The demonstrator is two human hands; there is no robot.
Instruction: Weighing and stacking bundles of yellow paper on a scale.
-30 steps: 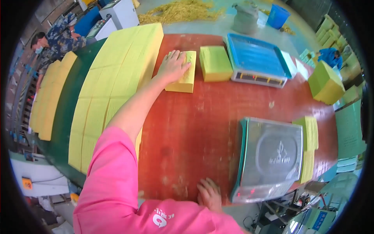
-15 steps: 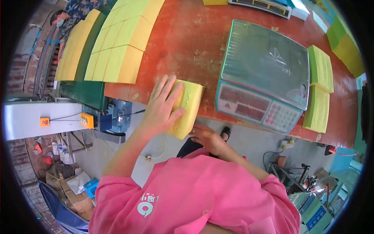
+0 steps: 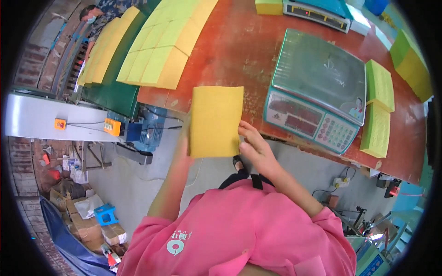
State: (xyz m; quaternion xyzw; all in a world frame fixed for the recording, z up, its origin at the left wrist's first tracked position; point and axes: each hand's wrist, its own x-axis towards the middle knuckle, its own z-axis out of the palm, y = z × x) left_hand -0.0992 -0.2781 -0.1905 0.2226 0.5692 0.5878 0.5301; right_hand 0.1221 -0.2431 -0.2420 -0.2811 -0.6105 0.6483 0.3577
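Observation:
I hold a yellow sponge block (image 3: 215, 120) upright in front of my chest, over the near edge of the red table (image 3: 239, 50). My left hand (image 3: 182, 154) grips its left edge from behind, mostly hidden by the block. My right hand (image 3: 256, 148) holds its lower right edge with the fingers curled on it. A digital scale (image 3: 317, 87) with a steel platter stands on the table just right of the block.
Rows of yellow sponge slabs (image 3: 165, 43) lie on a green conveyor (image 3: 108, 94) at the left. Yellow-green sponge pieces (image 3: 378, 103) sit right of the scale. A second scale (image 3: 317, 10) is at the far edge. Another person (image 3: 99, 14) stands far left. Boxes (image 3: 99, 225) clutter the floor.
My left hand took the sponge block from the far side of the table and brought it toward me. My right hand came up and now holds it too, with the block turned upright.

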